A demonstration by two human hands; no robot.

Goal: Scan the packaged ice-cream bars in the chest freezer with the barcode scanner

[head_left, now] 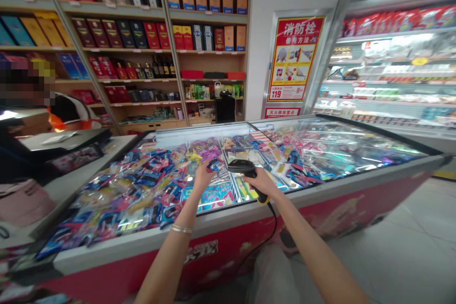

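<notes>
Over the front part of a glass-topped freezer [228, 213], my right hand [262, 182] is wrapped round the grip of a black barcode scanner [241, 167]. A black cable hangs from the scanner's handle down the freezer's red front. To the left, my left hand [205, 175] pinches a small dark blue packet [215, 165], whose details are too small to read. A silvery bracelet is on my left wrist. Many colourful ice cream packets [142, 175] fill the freezer beneath and beside both hands.
At the left, a person in orange and white [71, 111] is beside a counter [117, 148] with a pink bag [26, 202]. Shelves of boxes and bottles [135, 35] stand behind. A red fire hydrant poster [296, 59] and a lit refrigerated display [399, 78] are at the right.
</notes>
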